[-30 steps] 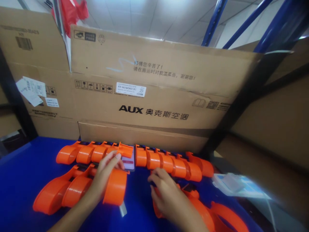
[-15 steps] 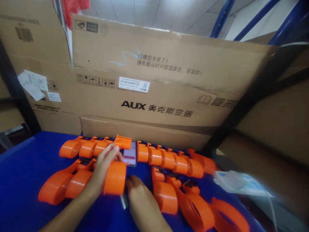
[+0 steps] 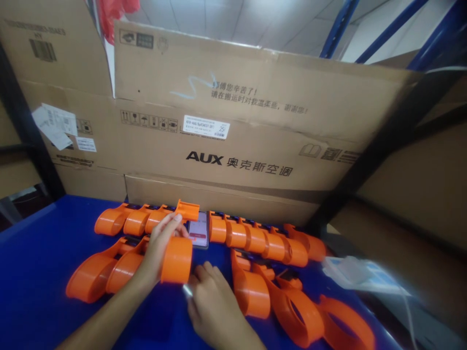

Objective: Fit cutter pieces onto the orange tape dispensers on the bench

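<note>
My left hand is closed around an orange plastic tape dispenser; its crossbar end sticks up past my fingertips and its wide loop hangs at the palm side. My right hand, to the right and lower, has curled fingers pinching a small silvery metal piece. Only one bright end of that piece shows; the fingers hide the rest. Behind my left hand lies a phone with a lit screen, partly covered by the dispenser.
More orange dispensers stand in rows at the left and right of the blue tabletop, with dark parts at their tops. A cardboard carton forms the back wall. A white packet with a cable is at the right edge.
My right hand has lifted off the tabletop with the silvery piece, its fingers more curled around it. The left hand still holds the dispenser, and the view has shifted slightly.
</note>
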### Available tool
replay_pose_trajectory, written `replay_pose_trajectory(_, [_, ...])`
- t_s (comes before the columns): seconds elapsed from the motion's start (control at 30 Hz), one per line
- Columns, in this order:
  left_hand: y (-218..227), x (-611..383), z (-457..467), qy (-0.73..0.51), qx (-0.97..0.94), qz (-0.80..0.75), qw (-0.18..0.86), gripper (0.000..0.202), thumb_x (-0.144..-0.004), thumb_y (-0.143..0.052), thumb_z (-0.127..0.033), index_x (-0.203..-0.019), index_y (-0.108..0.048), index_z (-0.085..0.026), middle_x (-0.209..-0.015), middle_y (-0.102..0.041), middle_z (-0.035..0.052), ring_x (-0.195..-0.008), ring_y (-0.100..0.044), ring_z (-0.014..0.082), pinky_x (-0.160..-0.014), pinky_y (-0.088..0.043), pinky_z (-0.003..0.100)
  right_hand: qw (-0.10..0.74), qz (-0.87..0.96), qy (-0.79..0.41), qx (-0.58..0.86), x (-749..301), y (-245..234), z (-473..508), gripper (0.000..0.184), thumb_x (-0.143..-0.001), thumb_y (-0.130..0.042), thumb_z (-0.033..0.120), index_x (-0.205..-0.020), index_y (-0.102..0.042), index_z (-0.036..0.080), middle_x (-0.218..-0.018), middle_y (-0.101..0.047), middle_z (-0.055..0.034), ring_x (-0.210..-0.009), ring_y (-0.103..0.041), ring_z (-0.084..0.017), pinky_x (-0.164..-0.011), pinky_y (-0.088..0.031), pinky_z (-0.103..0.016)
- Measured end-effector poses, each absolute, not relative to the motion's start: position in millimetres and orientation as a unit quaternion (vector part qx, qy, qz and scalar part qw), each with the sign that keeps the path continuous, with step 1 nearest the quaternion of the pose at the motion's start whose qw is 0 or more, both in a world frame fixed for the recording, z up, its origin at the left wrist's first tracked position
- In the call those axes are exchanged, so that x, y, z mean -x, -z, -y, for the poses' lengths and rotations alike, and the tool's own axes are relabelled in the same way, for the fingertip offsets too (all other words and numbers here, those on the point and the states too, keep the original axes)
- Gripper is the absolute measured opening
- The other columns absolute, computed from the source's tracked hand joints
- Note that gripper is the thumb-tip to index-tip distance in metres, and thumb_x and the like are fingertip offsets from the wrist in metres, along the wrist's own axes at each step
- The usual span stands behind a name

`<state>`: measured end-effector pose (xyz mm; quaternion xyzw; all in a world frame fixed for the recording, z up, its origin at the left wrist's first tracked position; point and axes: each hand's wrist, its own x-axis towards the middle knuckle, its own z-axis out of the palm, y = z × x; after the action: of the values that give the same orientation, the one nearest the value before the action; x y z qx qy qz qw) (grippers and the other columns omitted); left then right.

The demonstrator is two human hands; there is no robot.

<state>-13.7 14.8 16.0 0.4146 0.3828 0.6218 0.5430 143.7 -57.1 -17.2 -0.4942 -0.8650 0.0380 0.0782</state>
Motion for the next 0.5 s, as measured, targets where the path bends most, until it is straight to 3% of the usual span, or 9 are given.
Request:
replay_pose_trajectory(0.1, [-15.3,12.7,-13.6,-0.626,-0.420,-0.382,0.534,0.042,-0.084,-0.071,-0.056,-0.069,-0.059,-0.018,-0.058,-0.063,-0.0025,-0.051,-0.054,0.0100,-0.052,-0.041,0.020,0.097,0.860,-0.020,0.501,-140.6,21.3,54.7,0.016,-0.087,-0.056,0.012,-0.094,-0.070,0.017,-0.100,-0.069,-0.0127,-0.102,-0.060,-0.029,-0.100,-0.044,-0.043])
replay_pose_trajectory(0.23, [-14.8,11.1,-12.6,-0.627,-0.423,-0.385,0.529,0.045,-0.083,-0.071,-0.059,-0.068,-0.059,-0.018,-0.056,-0.062,-0.0021,-0.049,-0.052,0.0102,-0.050,-0.040,0.021,0.201,0.826,-0.068,0.522,-145.2,16.9,55.0,0.015,-0.088,-0.054,0.011,-0.091,-0.066,0.019,-0.093,-0.069,-0.0076,-0.089,-0.064,-0.023,-0.081,-0.047,-0.032])
replay_pose_trajectory(0.37, [-14.0,11.8,-14.2,-0.633,-0.421,-0.385,0.524,0.045,-0.084,-0.069,-0.060,-0.070,-0.059,-0.018,-0.060,-0.065,-0.0005,-0.053,-0.056,0.0113,-0.053,-0.042,0.021,0.351,0.760,-0.180,0.517,-157.8,3.4,54.1,0.012,-0.096,-0.051,0.019,-0.092,-0.062,0.022,-0.071,-0.060,0.0027,-0.060,-0.054,-0.014,-0.057,-0.039,-0.023])
replay_pose_trajectory(0.5, [-6.1,6.1,-12.4,-0.624,-0.409,-0.379,0.548,0.038,-0.081,-0.074,-0.054,-0.087,-0.060,-0.020,-0.067,-0.068,-0.0010,-0.054,-0.059,0.0125,-0.055,-0.045,0.022,0.520,0.665,-0.237,0.481,-175.0,-13.6,48.4,0.017,-0.098,-0.059,0.034,-0.088,-0.064,0.021,-0.072,-0.058,0.0027,-0.061,-0.052,-0.013,-0.056,-0.040,-0.022])
